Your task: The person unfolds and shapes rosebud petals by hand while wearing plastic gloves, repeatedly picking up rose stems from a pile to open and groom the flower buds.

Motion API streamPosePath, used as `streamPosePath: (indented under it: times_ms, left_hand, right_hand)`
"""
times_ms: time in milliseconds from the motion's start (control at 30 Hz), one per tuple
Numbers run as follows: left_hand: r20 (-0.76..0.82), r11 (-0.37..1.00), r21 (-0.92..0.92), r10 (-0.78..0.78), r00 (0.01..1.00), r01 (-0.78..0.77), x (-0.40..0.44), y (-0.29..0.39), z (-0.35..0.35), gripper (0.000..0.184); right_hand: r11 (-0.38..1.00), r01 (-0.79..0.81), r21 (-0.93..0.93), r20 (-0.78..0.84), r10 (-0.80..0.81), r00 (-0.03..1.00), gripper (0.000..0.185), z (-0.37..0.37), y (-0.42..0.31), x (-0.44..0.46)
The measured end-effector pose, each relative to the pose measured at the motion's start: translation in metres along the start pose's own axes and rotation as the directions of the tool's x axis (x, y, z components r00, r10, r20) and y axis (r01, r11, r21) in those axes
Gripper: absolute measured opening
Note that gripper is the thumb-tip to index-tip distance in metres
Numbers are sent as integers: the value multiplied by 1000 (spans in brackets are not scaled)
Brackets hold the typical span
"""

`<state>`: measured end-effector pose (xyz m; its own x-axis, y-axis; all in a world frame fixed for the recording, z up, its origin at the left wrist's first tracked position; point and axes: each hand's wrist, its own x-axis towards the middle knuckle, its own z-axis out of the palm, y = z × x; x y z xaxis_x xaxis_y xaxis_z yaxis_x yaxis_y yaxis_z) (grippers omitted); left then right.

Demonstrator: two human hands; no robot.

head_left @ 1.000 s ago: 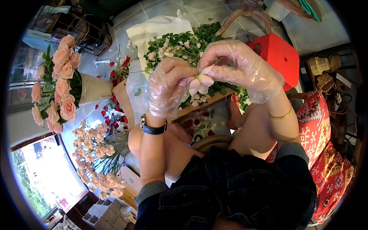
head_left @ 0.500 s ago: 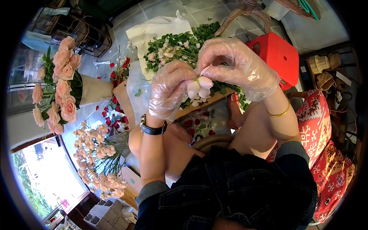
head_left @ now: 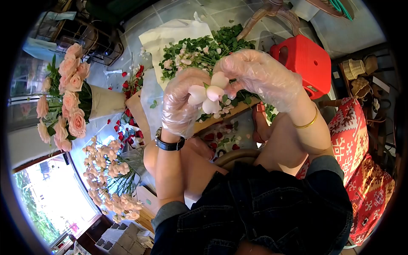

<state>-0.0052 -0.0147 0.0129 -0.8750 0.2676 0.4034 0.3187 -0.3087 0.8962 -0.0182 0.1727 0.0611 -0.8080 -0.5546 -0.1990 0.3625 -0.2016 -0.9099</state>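
A pale pink rose (head_left: 214,93) with its outer petals folded outward and a bit of green at its base is held between my hands. My left hand (head_left: 179,104), in a clear plastic glove, has its fingers closed around the rose from the left. On the other side my right hand (head_left: 261,76), gloved the same way, is curled with its fingertips at the rose's right petals. The stem is hidden behind the fingers. Beyond both hands lies a pile of small pink roses with green leaves (head_left: 187,53) on white paper (head_left: 170,32).
Large pink roses (head_left: 72,102) stand in a pale bucket (head_left: 108,102) at the left. Below them is a bunch of peach roses (head_left: 106,165). Red petals (head_left: 127,127) litter the floor. A red plastic stool (head_left: 310,63) and a patterned red cushion (head_left: 350,136) are at the right.
The rose has turned and shifted slightly left, and more of its petals now spread outward. My right hand has turned over the flower; my left hand has moved slightly left.
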Motion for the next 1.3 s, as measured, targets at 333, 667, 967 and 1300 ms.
streamPosePath:
  times_ms: [333,667,967,1300]
  left_hand:
    - [-150,986,-157,-86,985,62,0,4,11,8]
    - [-151,1000,26,3,989,1,-4,-15,0,15]
    - [-36,991,134,1,999,4,2,1,5,17]
    - [146,925,368,38,989,-90,8,-6,-9,9]
  right_hand:
    - [747,472,-467,29,-521,853,29,1,-6,3]
    - [95,532,-841,256,-797,547,35,4,-6,2]
    - [285,533,-796,166,-745,646,15,1,-6,1]
    - [486,452,-748,73,-616,784,16,-4,-4,1]
